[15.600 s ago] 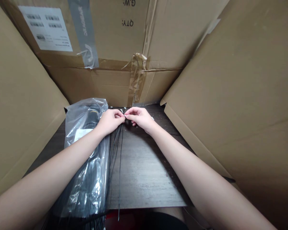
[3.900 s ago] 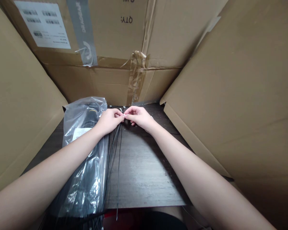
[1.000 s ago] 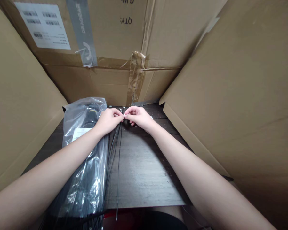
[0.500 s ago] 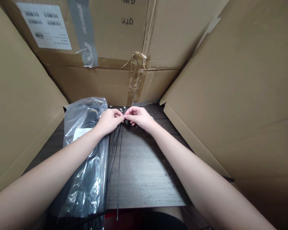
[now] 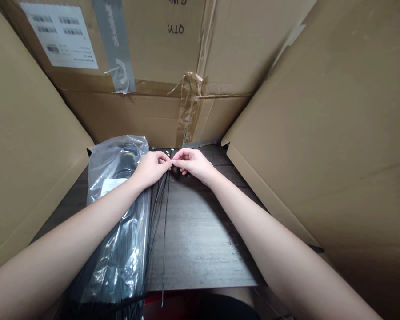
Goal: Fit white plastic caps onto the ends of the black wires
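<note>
My left hand (image 5: pixel 150 169) and my right hand (image 5: pixel 191 164) meet in front of me, fingertips pinching the small heads of thin black cable ties (image 5: pixel 164 213). The long tails of the ties hang down toward me across the table, close beside the bag. Left of my left hand and under my left forearm lies a clear plastic bag (image 5: pixel 115 153) packed with a bundle of black ties and holding a white paper slip (image 5: pixel 112 186). What lies between my fingertips is partly hidden.
A dark wood-grain table (image 5: pixel 200 240) lies below my hands. Large cardboard box panels (image 5: pixel 320 133) stand to the right, left and far side, with a white label (image 5: pixel 58 40) and brown tape (image 5: pixel 189 106). Something red and black shows beyond the table's near edge.
Both hands stay pinched together at the same spot on the ties. Only the view has shifted slightly.
</note>
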### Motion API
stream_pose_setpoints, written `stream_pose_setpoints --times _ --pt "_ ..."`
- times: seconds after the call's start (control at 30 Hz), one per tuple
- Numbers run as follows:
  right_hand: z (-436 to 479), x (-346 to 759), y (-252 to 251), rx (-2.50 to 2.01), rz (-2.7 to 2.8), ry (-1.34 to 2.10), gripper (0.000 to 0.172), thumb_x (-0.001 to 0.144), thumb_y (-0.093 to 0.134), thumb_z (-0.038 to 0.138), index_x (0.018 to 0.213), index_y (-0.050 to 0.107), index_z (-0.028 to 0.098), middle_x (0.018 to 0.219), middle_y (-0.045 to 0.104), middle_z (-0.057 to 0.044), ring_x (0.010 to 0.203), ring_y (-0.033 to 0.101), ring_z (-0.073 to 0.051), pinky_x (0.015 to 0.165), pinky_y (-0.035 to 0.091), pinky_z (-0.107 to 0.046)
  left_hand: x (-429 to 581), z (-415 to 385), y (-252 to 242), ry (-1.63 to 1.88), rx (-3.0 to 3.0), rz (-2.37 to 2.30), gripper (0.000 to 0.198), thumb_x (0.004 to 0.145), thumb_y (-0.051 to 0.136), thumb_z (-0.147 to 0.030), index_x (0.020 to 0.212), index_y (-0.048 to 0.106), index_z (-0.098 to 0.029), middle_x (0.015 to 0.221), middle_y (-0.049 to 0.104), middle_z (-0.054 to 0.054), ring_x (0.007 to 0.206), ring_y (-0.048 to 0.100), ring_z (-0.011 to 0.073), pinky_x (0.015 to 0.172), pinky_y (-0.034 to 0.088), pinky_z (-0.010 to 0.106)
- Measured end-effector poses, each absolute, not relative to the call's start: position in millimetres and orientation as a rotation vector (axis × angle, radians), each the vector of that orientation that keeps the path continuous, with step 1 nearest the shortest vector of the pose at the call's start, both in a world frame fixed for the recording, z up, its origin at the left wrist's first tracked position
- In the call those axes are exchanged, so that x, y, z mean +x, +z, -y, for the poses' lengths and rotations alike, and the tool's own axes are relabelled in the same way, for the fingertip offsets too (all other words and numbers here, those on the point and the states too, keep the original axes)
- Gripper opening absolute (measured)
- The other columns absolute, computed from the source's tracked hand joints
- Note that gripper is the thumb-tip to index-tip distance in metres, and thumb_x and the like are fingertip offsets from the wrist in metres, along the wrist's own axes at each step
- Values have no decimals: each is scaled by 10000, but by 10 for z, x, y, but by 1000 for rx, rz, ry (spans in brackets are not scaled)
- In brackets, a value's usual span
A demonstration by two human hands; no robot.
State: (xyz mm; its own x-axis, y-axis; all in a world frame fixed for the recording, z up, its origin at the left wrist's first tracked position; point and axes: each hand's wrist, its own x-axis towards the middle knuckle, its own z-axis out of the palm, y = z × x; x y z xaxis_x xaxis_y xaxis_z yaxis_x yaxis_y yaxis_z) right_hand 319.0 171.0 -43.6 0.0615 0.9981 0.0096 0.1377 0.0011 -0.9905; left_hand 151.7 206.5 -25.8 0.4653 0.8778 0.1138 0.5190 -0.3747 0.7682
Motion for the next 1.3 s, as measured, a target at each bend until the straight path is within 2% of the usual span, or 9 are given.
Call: stream_pose_setpoints --times 0.43,0.77,1.3 --pt "-1711 3223 -453 -1295 1273 1114 120 756 789 149 766 670 154 605 628 21 497 545 -68 435 466 -151 1516 -2065 -260 654 2032 -1141 170 807 637 -304 777 710 -154 763 744 51 700 625 183 677 429 292" --pt "-1710 3171 -428 -1389 1273 1061 119 798 705 85 746 631 163 596 615 24 498 548 -72 420 454 -144 1515 -2067 -250 638 2041 -1155 156 800 640 -294 780 707 -154 763 751 50 701 639 181 676 434 290" --pt "-1728 3179 -470 -1362 1288 1053 101 825 683 117 773 613 168 616 589 39 473 510 -58 409 442 -143 1513 -2068 -259 639 2050 -1161 180 796 632 -316 784 718 -159 770 754 51 706 636 184 666 433 286"
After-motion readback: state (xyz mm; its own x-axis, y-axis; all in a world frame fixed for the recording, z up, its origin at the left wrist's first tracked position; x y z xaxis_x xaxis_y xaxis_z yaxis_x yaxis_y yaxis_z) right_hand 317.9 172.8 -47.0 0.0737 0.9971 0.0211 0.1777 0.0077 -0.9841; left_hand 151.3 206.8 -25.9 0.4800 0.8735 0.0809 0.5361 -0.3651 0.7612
